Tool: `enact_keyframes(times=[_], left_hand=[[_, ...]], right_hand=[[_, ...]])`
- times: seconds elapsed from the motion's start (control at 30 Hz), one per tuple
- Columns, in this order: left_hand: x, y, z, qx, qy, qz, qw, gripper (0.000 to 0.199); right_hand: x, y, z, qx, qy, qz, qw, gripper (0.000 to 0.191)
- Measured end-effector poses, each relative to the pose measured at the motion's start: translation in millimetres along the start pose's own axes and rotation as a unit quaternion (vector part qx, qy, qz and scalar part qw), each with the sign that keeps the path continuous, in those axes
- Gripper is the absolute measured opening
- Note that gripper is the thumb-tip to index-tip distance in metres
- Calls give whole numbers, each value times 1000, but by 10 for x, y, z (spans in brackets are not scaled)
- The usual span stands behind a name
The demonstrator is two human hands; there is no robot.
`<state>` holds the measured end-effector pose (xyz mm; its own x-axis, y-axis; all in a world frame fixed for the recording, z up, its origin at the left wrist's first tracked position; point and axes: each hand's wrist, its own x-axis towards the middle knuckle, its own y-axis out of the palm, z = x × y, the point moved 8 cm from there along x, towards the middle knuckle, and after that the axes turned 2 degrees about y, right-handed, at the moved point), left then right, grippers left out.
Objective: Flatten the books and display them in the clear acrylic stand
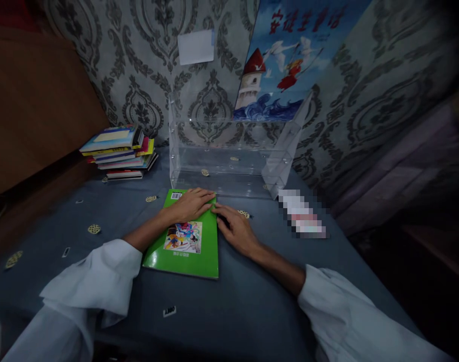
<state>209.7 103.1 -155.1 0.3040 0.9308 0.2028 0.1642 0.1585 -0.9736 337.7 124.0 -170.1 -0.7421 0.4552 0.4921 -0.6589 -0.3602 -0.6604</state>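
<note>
A green book (pixel 210 251) with a barcode and a colourful picture lies flat on the cloth-covered table, in front of a clear acrylic rack. My left hand (pixel 193 203) rests flat across its upper part, fingers stretched toward the right edge. At that right edge, my right hand (pixel 237 229) touches the book with its fingertips, the thumb and fingers apart and nothing held between them. The fingertips of the two hands are close together near the book's upper right.
The clear rack (pixel 221 183) stands behind the book, with a blue illustrated book (pixel 278 65) upright at its top right. A stack of books (pixel 119 153) sits at the back left. A blurred-out item (pixel 302 213) lies right of the rack on the table (pixel 252 311).
</note>
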Motion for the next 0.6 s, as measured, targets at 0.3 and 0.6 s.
enact_keyframes(times=[0.3,0.6], left_hand=[[-89,59,-31,-3,15,-20,1000,45],[-519,-111,-523,3,41,-12,999,44]], right_hand=[[34,64,-36,-13,7,0,1000,38],[54,25,0,-12,13,0,1000,40]])
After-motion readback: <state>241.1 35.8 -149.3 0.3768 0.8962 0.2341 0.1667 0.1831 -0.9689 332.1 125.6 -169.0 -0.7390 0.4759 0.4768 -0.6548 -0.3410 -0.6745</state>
